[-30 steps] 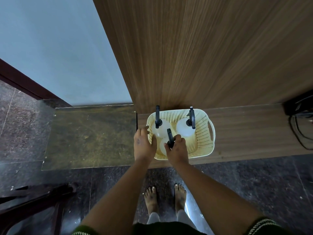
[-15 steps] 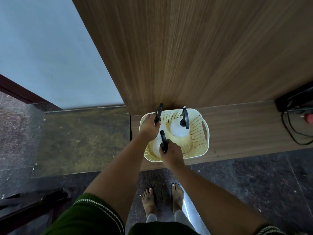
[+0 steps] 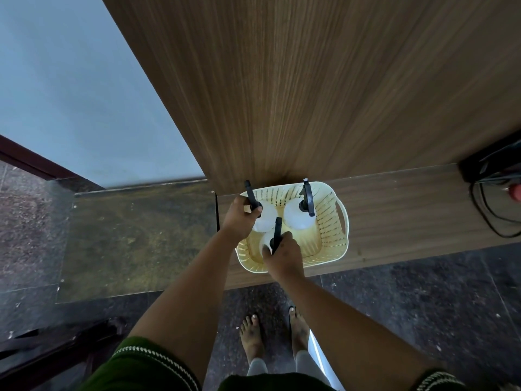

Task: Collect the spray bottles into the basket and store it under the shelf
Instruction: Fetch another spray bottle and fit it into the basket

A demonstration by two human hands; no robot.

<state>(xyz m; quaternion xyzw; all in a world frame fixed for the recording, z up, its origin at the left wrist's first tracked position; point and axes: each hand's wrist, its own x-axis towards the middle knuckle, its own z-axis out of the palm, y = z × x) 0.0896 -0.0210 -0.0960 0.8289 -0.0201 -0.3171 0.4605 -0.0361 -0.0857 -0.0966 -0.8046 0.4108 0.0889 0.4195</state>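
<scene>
A cream perforated basket (image 3: 329, 221) sits on a low wooden ledge against a tall wooden panel. Three white spray bottles with black trigger heads stand inside it. My left hand (image 3: 239, 218) grips the head of the back-left bottle (image 3: 263, 220) at the basket's left side. My right hand (image 3: 283, 253) is closed around the neck of the front bottle (image 3: 276, 231), near the basket's front rim. The back-right bottle (image 3: 297, 214) stands free, untouched.
The wooden ledge (image 3: 408, 210) runs right to a black device with cables (image 3: 490, 198). A tall wooden panel (image 3: 310, 94) rises behind the basket. A glass-topped surface (image 3: 135, 238) lies left. Dark furniture (image 3: 50, 351) stands at lower left; my bare feet are on the dark floor.
My left hand moved from the basket's left rim up to the back-left bottle's head and closed on it. My right hand stayed on the front bottle.
</scene>
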